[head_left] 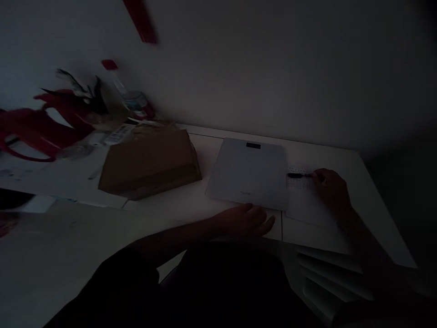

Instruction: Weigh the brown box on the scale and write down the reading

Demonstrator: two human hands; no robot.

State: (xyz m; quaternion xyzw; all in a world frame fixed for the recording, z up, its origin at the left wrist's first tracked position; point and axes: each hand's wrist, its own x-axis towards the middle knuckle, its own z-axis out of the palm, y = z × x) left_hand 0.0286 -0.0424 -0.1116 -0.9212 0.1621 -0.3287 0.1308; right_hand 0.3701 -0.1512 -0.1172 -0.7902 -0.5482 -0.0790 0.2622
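Note:
In the dim head view, my left hand [244,220] rests on the white table just in front of a flat bathroom scale [251,171]. Its fingers are loosely apart and hold nothing. The pale scale has a small dark display near its far edge. On the right, my right hand [331,187] is over a sheet of paper [303,200] covered in small writing at its top. Thumb and fingers pinch one end of a black pen [295,175], which points left toward the scale.
A brown cardboard box [150,164] stands left of the scale. Beyond it are a clear bottle with a red cap [109,64] and red pitcher-like objects [44,130], blurred. A wall [259,82] runs behind the table [362,205].

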